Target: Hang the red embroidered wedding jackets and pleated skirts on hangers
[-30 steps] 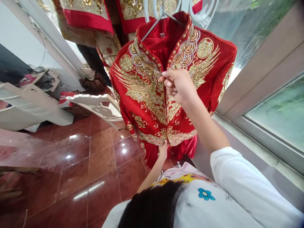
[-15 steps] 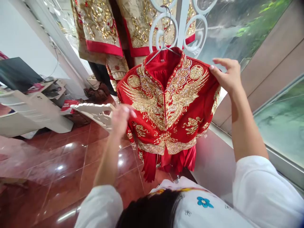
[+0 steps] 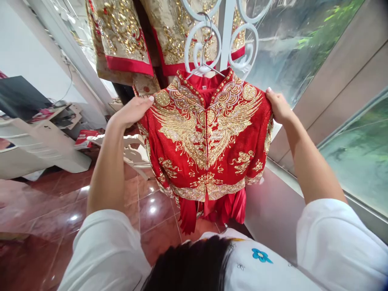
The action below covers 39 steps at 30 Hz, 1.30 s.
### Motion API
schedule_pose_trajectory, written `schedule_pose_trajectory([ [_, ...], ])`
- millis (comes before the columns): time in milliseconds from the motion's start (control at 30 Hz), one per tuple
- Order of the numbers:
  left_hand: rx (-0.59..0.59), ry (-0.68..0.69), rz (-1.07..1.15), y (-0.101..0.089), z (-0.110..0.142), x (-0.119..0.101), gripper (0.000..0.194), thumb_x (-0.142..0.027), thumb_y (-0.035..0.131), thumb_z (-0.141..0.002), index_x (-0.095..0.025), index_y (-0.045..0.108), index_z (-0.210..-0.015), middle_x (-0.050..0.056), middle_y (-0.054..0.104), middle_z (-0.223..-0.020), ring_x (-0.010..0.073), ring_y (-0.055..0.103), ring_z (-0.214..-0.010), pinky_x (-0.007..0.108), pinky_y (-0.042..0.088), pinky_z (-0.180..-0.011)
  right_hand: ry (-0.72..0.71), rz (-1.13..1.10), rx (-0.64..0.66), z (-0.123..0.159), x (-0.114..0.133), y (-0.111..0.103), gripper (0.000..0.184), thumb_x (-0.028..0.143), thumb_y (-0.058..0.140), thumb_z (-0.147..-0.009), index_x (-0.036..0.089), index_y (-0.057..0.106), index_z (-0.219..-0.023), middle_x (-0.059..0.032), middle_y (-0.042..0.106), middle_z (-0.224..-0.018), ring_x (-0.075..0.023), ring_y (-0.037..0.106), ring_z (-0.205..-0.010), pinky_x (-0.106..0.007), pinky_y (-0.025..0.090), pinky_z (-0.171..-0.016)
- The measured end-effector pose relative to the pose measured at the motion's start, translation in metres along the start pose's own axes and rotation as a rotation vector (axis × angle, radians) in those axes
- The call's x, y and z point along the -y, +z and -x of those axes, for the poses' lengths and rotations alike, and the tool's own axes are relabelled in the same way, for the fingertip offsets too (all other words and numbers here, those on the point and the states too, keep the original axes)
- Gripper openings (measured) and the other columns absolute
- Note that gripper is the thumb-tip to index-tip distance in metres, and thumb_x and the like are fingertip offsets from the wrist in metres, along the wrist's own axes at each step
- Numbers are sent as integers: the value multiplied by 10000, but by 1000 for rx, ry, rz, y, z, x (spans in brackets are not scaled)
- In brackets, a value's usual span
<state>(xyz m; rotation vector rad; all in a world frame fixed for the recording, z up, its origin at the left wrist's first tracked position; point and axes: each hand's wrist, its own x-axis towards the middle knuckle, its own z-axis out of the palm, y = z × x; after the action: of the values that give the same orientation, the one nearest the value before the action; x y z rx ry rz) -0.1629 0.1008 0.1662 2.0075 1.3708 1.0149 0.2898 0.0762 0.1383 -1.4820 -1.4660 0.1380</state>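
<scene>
A red jacket [image 3: 224, 161] with gold embroidery and a stand-up collar hangs on a thin wire hanger [image 3: 203, 60], its front closed and facing me. My left hand [image 3: 131, 111] is closed on the jacket's shoulder at the left, thumb on top and the other fingers hidden behind the cloth. At the opposite shoulder my right hand [image 3: 279, 106] pinches the fabric in the same way. Red satin strips [image 3: 189, 216] show below the jacket's hem.
The hanger hooks onto a white scrolled metal rack [image 3: 226, 36]. Behind it hang cream and gold garments [image 3: 124, 36] with red hems. Glass windows [image 3: 360, 141] stand at the right, a white desk [image 3: 45, 141] at the left. Reddish tiles cover the floor [image 3: 115, 226].
My left hand has risen from beside the jacket's sleeve and taken hold of its shoulder. My right hand has closed on the other shoulder. The jacket is now spread more squarely.
</scene>
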Motion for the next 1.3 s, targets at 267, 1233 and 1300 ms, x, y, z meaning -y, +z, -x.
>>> schedule_pose_trajectory([
  [267, 74, -12, 256, 1, 15, 35, 754, -571, 687, -712, 23, 514, -1144, 51, 640, -909, 184, 572, -951, 459, 431, -966, -52, -340, 191, 2, -7, -17, 305, 217, 528, -880, 38, 651, -1095, -137, 682, -941, -20, 547, -639, -229, 400, -654],
  [1233, -26, -358, 288, 43, 111, 157, 665, -388, 831, -383, -186, 632, -984, 91, 701, -1004, 287, 635, -975, 390, 491, -911, 244, -479, -8, 52, -95, 21, 298, 254, 437, -934, 142, 641, -748, -137, 670, -823, -93, 541, -597, -274, 394, -601],
  [1300, -60, -372, 315, 38, 130, 170, 616, -409, 824, -416, -186, 643, -960, 85, 706, -983, 283, 638, -971, 386, 492, -906, 277, -510, 31, 71, -106, 4, 138, 231, 600, -836, 150, 654, -738, -138, 666, -793, -115, 549, -587, -295, 406, -607],
])
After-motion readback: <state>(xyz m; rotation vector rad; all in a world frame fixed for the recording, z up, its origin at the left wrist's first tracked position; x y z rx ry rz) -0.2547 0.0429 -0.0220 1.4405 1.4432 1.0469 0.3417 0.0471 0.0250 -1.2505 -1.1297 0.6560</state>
